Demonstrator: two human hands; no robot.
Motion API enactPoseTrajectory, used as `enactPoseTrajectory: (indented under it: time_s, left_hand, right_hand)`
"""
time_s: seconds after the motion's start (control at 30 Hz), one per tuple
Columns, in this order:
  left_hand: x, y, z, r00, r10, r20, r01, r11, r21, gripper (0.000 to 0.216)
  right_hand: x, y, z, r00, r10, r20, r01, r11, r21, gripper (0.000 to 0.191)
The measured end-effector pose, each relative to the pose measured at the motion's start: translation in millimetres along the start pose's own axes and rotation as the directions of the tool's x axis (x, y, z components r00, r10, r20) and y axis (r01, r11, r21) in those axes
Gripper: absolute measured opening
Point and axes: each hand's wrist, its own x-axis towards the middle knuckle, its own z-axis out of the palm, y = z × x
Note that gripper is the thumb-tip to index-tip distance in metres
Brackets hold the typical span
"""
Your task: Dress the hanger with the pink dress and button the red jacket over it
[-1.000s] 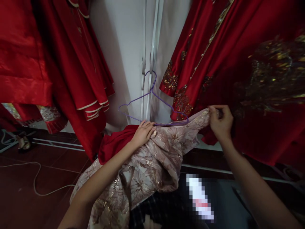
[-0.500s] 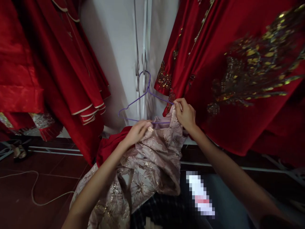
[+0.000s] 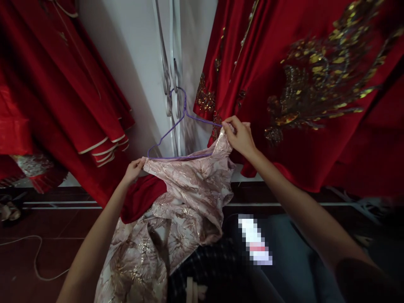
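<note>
Nearest, at the bottom edge, dark plaid cloth (image 3: 202,263) shows beside a pixelated patch (image 3: 255,240) whose content cannot be made out. The pink-and-gold brocade dress (image 3: 189,176) lies left of these, its lower part cut off by the frame, its folds rising to a top edge between the two hands. A piece of plain red fabric (image 3: 143,198) sits against its left side, partly covered by brocade.

The left hand (image 3: 135,170) has its grip pinched on the dress's left upper corner; the right hand (image 3: 240,136) pinches the raised strap on the other side. Between them is a purple hanger (image 3: 185,110) — its lower bar runs along the dress's top opening, and its right end is hidden behind cloth and fingers. Its hook meets pale vertical strips (image 3: 173,63); how it catches there is hard to tell.

Beyond, red garments with cream piping (image 3: 91,105) hang left and a gold-sequined red gown (image 3: 299,155) right — both cut off above — before a white wall (image 3: 126,54).
</note>
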Motion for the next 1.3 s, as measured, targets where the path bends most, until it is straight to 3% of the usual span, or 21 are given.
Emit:
enactPoseTrajectory:
  time_s: [0.27,0.4,0.47,0.53,0.6,0.67,0.77,0.8,0.87,0.9,0.93,1.0,1.1,1.2,1.3]
  left_hand:
    - [1.3,-0.9,-5.8,0.992,0.025,-0.126,-0.025,1.000,0.006,0.046]
    - [15.5,32.5,-4.9,0.974,0.107,-0.201,-0.111,0.994,-0.008,0.045]
    - [23.2,61.0,-5.4,0.966,0.199,-0.164,-0.199,0.980,0.017,0.043]
    - [29.1,87.0,-9.7,0.957,0.287,-0.042,-0.285,0.957,0.051,0.041]
    - [32.1,100.0,-17.6,0.952,0.294,0.085,-0.298,0.954,0.038,0.041]
    - [31.2,93.7,-26.3,0.967,0.239,0.085,-0.238,0.971,-0.023,0.043]
    - [19.7,54.0,-34.7,0.994,0.110,0.021,-0.107,0.988,-0.107,0.042]
    - [13.1,37.1,-35.9,0.991,0.082,0.108,-0.073,0.994,-0.085,0.043]
    - [-2.9,5.8,-37.3,0.938,0.027,0.347,-0.056,0.996,0.076,0.046]
    - [-11.1,-6.5,-38.2,0.909,-0.009,0.416,-0.070,0.982,0.174,0.042]
    - [-18.7,-15.9,-39.7,0.909,-0.024,0.416,-0.090,0.964,0.252,0.036]
    - [-29.8,-25.1,-44.8,0.923,0.007,0.385,-0.135,0.942,0.308,0.028]
    - [-30.5,-18.6,-55.7,0.955,0.067,0.289,-0.134,0.967,0.218,0.027]
    - [-11.5,7.7,-62.1,0.988,0.084,0.132,-0.108,0.976,0.189,0.025]
    - [17.0,51.7,-57.3,0.983,0.158,-0.097,-0.135,0.967,0.215,0.021]
  right_hand:
    - [3.2,-0.7,-4.3,1.000,-0.021,-0.001,0.021,1.000,-0.006,0.030]
    - [-0.5,-1.3,1.4,1.000,0.009,0.015,-0.010,0.997,0.080,0.028]
    - [-4.1,-1.2,5.8,0.999,0.031,0.032,-0.035,0.989,0.142,0.027]
    - [-7.3,-1.2,8.5,0.998,0.045,0.045,-0.053,0.980,0.194,0.027]
    - [-8.9,-1.8,8.3,0.997,0.050,0.056,-0.062,0.972,0.227,0.027]
    - [-8.9,-3.2,6.0,0.997,0.048,0.065,-0.062,0.968,0.241,0.027]
    - [-7.7,-5.7,1.6,0.996,0.053,0.071,-0.069,0.968,0.242,0.026]
    - [-7.3,-6.3,0.5,0.995,0.056,0.078,-0.073,0.968,0.240,0.026]
    - [-6.6,-6.9,-1.4,0.993,0.064,0.096,-0.085,0.969,0.230,0.025]
    - [-6.2,-7.1,-2.1,0.992,0.067,0.108,-0.090,0.971,0.223,0.025]
    - [-5.9,-7.1,-2.6,0.990,0.070,0.119,-0.095,0.972,0.215,0.025]
    - [-5.2,-7.3,-3.2,0.988,0.075,0.132,-0.101,0.975,0.199,0.025]
    - [-4.9,-7.9,-2.6,0.988,0.077,0.130,-0.102,0.976,0.195,0.025]
    - [-5.5,-8.5,-1.7,0.989,0.074,0.129,-0.100,0.974,0.202,0.025]
    - [-6.3,-11.0,-4.5,0.991,0.062,0.120,-0.083,0.981,0.176,0.026]
